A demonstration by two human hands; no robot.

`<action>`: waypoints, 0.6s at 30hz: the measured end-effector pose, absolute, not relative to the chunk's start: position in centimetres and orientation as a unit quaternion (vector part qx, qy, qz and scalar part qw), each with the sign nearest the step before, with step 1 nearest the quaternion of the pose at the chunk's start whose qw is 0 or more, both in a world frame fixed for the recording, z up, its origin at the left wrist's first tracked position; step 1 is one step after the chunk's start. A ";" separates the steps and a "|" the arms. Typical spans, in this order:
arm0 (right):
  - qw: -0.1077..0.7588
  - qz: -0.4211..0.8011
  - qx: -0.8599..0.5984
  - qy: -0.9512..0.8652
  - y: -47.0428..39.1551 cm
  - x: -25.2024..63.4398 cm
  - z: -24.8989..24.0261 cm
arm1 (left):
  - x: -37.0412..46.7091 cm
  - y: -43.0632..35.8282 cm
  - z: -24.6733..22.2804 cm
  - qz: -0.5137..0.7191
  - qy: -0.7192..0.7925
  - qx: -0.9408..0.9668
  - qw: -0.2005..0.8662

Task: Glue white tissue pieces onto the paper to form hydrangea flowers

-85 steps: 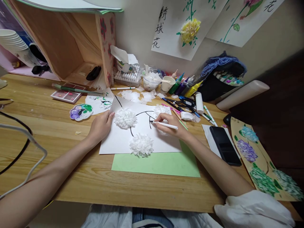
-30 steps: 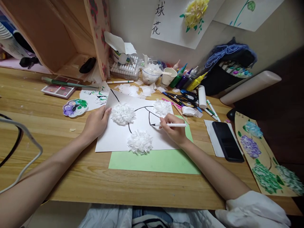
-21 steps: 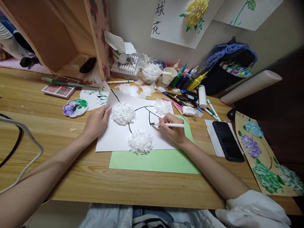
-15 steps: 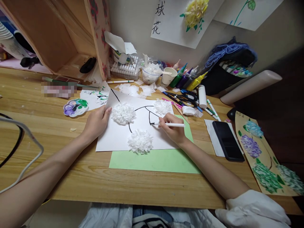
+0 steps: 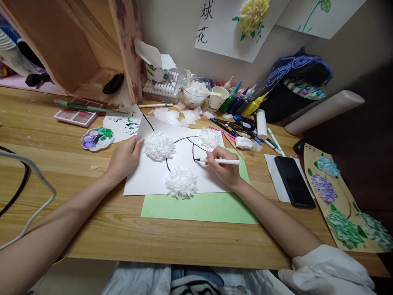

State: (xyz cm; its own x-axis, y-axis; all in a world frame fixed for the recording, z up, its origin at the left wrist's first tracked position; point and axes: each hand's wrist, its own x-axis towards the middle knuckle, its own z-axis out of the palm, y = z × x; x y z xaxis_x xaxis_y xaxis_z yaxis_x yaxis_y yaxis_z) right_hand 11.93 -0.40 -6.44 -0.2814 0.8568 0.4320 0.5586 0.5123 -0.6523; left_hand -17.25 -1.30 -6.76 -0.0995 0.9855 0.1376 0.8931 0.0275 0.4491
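Note:
A white sheet of paper (image 5: 181,164) lies on a green sheet (image 5: 196,209) on the wooden table. It carries curved black lines and three white ruffled paper flowers: one at the left (image 5: 159,146), one at the bottom (image 5: 181,182) and one at the upper right (image 5: 209,138). My left hand (image 5: 124,157) grips the white sheet's left edge, thumb on top, other fingers mostly hidden. In my right hand (image 5: 224,166) is a white marker (image 5: 229,162) held in a writing grip. Its black tip is at the lower end of a short black line.
Behind the paper are torn paper scraps (image 5: 166,115), a paper cup (image 5: 218,98), paint bottles (image 5: 231,99) and scissors (image 5: 244,126). A paint palette (image 5: 97,139) sits left. To the right lie a phone (image 5: 294,182) and a flower picture (image 5: 337,196).
The marker's rear end has shifted very slightly to the right, while its tip stays at nearly the same spot. My left hand and the sheet hold their place.

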 end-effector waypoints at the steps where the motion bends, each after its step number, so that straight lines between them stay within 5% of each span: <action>1: 0.388 0.191 -0.454 -0.779 -0.4 11.9 -6.5 | -17.2 -1.3 -6.7 0.217 0.710 0.662 0.105; 18: 0.402 0.187 -0.435 -0.784 -0.3 12.0 -6.4 | -17.2 -1.3 -6.6 0.222 0.705 0.665 0.105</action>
